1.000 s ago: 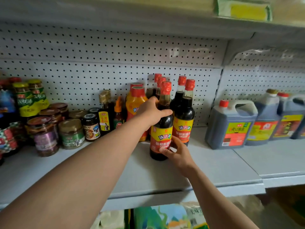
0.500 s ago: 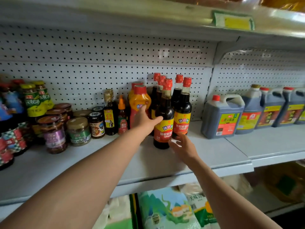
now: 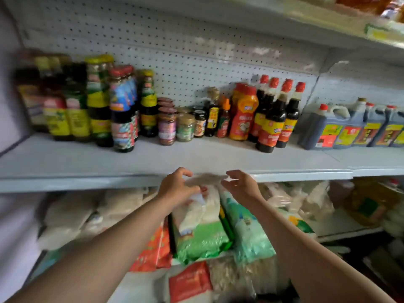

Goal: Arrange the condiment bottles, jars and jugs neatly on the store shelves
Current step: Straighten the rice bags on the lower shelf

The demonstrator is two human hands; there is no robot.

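Note:
Dark sauce bottles with red caps [image 3: 272, 125] stand in rows on the grey shelf [image 3: 196, 158], right of centre. An orange squeeze bottle [image 3: 243, 114] is just left of them, then small jars [image 3: 167, 125] and tall bottles [image 3: 122, 110] at the left. Dark jugs [image 3: 323, 130] line up on the right. My left hand [image 3: 177, 186] and my right hand [image 3: 240, 185] hover in front of the shelf's front edge, fingers loosely curled, holding nothing. Both are well clear of the bottles.
Below the shelf lie several bagged goods, among them a green and white bag [image 3: 201, 228] and a red pack [image 3: 188, 281]. A pegboard back wall [image 3: 196, 62] rises behind the bottles. Another shelf [image 3: 328, 25] runs overhead.
Both hands have let go of the front dark bottle and pulled back and down to the shelf edge. The view has widened and shifted left, showing more bottles.

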